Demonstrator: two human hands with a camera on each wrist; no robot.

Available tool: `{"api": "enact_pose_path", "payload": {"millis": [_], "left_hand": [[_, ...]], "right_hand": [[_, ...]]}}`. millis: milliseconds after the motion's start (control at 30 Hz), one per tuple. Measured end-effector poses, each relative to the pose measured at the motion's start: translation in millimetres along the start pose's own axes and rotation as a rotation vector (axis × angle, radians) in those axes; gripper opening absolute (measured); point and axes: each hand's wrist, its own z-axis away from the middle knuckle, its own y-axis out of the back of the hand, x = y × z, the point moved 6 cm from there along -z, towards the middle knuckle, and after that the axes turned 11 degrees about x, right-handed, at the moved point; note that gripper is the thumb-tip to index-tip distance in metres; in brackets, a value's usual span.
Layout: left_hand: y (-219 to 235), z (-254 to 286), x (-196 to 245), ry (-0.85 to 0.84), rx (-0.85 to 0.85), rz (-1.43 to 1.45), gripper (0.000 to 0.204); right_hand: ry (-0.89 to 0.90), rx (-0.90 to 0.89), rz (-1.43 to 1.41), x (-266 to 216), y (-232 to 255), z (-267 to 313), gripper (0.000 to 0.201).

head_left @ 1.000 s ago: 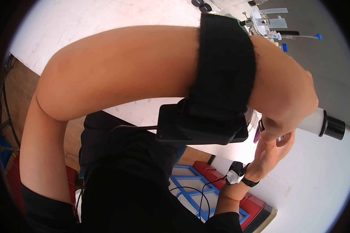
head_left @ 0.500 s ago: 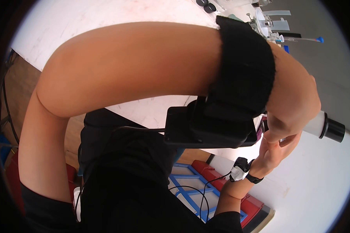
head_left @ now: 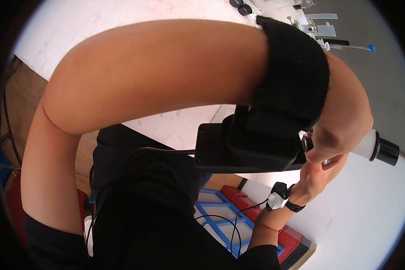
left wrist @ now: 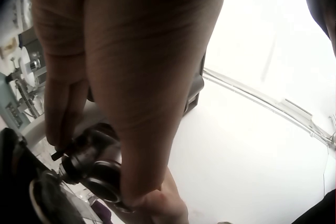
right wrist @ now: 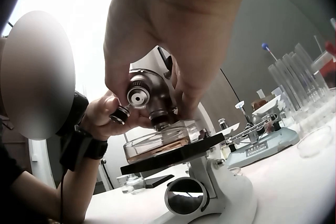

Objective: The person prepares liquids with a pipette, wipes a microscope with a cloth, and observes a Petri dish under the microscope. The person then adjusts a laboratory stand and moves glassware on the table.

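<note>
Left hand (head_left: pixel 344 108) and right hand (head_left: pixel 318 180) curl fingers (right wrist: pixel 116 79) around the microscope turret (right wrist: pixel 153 85).

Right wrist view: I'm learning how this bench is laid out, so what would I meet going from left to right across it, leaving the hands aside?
Black wrist strap → round clear dish on the stage of the microscope → balance → glass test tubes.
</note>
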Motion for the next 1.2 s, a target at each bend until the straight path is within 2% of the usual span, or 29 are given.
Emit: {"api": "enact_pose_path", "payload": {"millis": [133,200,300,433,500,733,833,900,933,1000,1133,1200], "left_hand": [[-6,1,-9,-0.033,0.123,-0.004,0.019],[-8,1,-12,-0.057,0.204,-0.008,0.022],[-10,2,-16,-0.096,0.326,-0.013,0.026],[-13,-3,-18,-0.130,0.328,0.008,0.027],[-14,-4,-18,-0.153,0.332,0.024,0.027],[-18,-8,-22,-0.212,0.350,0.071,0.029],[-19,-9,-23,-0.243,0.355,0.091,0.029],[-21,-13,-19,-0.272,0.356,0.105,0.030],[-21,-16,-17,-0.284,0.355,0.110,0.030],[-20,-14,-20,-0.290,0.360,0.117,0.031],[-16,-7,-20,-0.271,0.366,0.107,0.028],[-14,-5,-17,-0.269,0.368,0.100,0.026]], "right_hand": [[-0.019,0.000,-0.034,-3,-6,-1,0.088],[-0.102,0.010,-0.051,-5,-5,0,0.096],[-0.067,0.042,0.007,-4,-2,-1,0.102],[-0.145,0.035,-0.002,-8,-4,4,0.106],[-0.036,0.035,-0.013,-13,-5,2,0.099],[0.056,0.047,-0.070,-11,-8,-2,0.105],[-0.010,0.073,-0.084,-5,-6,1,0.102],[-0.081,0.140,-0.084,7,5,3,0.092],[-0.079,0.143,-0.086,6,10,4,0.092],[0.060,0.154,0.020,-10,1,2,0.082],[0.033,0.180,0.148,-7,2,2,0.074],[0.018,0.157,0.242,2,6,0,0.063]]}}
